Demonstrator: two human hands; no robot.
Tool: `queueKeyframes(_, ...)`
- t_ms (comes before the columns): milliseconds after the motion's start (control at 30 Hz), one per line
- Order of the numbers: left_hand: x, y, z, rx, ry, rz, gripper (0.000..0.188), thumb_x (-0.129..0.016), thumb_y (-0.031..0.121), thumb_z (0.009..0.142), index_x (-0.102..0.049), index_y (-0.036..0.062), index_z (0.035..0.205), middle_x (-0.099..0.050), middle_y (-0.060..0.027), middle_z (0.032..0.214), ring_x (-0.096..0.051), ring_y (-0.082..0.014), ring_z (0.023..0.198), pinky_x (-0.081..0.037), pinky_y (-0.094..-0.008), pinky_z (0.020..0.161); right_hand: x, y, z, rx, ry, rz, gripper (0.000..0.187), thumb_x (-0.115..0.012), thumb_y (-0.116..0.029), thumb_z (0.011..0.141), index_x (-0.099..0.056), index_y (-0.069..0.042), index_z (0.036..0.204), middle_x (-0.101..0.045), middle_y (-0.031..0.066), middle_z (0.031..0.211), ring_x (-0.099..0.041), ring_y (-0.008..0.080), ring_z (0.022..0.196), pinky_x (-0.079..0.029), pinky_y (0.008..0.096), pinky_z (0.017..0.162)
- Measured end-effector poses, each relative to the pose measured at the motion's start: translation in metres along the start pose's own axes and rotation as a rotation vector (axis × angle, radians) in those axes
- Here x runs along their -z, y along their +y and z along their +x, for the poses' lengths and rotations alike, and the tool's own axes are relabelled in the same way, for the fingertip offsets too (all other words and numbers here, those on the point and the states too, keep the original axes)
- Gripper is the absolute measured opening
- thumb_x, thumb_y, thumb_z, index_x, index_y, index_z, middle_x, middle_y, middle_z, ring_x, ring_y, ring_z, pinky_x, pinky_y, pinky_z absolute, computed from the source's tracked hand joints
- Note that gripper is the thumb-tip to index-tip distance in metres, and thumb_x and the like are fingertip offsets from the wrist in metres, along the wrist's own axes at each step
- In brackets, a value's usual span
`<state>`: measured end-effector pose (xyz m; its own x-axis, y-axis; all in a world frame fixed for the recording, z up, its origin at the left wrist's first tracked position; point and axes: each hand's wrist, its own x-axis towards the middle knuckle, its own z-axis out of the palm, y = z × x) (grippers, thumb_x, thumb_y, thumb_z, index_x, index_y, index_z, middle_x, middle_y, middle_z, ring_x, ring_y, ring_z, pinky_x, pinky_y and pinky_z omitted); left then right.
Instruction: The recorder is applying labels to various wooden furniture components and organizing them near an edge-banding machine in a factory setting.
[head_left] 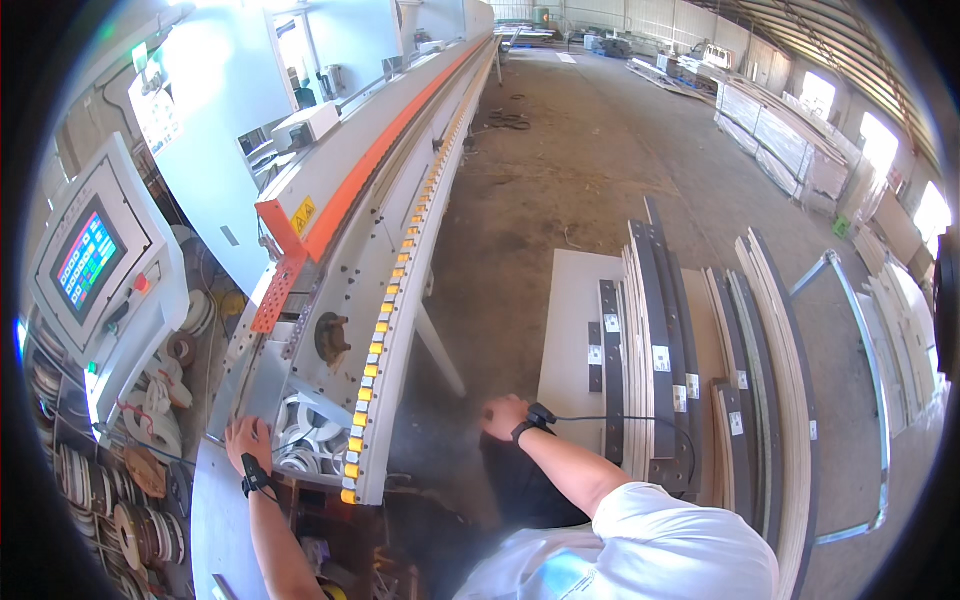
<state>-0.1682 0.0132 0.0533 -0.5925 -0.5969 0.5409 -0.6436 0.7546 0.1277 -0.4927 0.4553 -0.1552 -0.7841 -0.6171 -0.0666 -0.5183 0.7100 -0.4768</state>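
Note:
My left hand (248,443) rests at the near end of a long edge-banding machine (345,205), on its metal infeed plate (268,370). Its fingers lie loosely on the plate's edge, and no object shows in them. White coiled strips (300,440) sit in the frame just right of that hand. My right hand (507,417) is away from the machine, over the floor beside the roller rail (375,360). Its fingers are curled in, with nothing visible in them. Both wrists wear black bands with a cable.
Labelled long boards (655,330) stand in stacks on my right, beside a metal tube frame (865,320). At left stand a control panel with a lit screen (88,260) and many edge-band rolls (130,530). A wrapped stack (775,150) lies farther off.

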Motion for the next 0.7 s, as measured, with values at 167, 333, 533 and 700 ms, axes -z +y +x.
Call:
queueKeyframes(167,0.000,0.010,0.003,-0.092,0.139,0.053,0.020,-0.071,0.024,0.096,-0.077,0.0087,0.109,-0.075,-0.0099,0.120,-0.064,-0.0377,0.115,-0.050,-0.0503,0.104,0.001,0.000,0.001,-0.021,0.010,-0.020,0.031,-0.074,-0.047,0.086,-0.081,-0.020,0.100,-0.078,0.0064,0.114,-0.066,0.0345,0.121,-0.052,0.0590,0.096)
queueKeyframes(333,0.010,0.010,0.003,0.068,-0.111,0.008,0.026,-0.071,0.025,0.097,-0.074,0.0086,0.116,-0.072,-0.0115,0.128,-0.062,-0.0387,0.125,-0.048,-0.0503,0.109,0.011,-0.007,-0.001,-0.021,-0.041,-0.068,0.031,-0.072,-0.045,0.088,-0.080,-0.023,0.109,-0.079,0.0033,0.119,-0.066,0.0363,0.122,-0.055,0.0540,0.098)
queueKeyframes(533,0.001,0.010,0.001,0.019,0.073,0.031,0.027,-0.071,0.024,0.095,-0.075,0.0088,0.118,-0.072,-0.0104,0.130,-0.062,-0.0366,0.126,-0.048,-0.0500,0.109,0.007,-0.004,0.001,-0.022,-0.023,-0.022,0.031,-0.073,-0.046,0.087,-0.081,-0.022,0.105,-0.079,0.0052,0.117,-0.066,0.0352,0.121,-0.053,0.0567,0.098)
queueKeyframes(700,0.002,0.011,0.002,0.006,0.067,0.041,0.023,-0.070,0.024,0.095,-0.077,0.0093,0.111,-0.074,-0.0088,0.128,-0.063,-0.0349,0.125,-0.047,-0.0488,0.111,0.004,0.000,0.002,-0.024,-0.014,0.003,0.032,-0.075,-0.047,0.085,-0.080,-0.020,0.102,-0.078,0.0073,0.114,-0.065,0.0348,0.122,-0.050,0.0595,0.098)
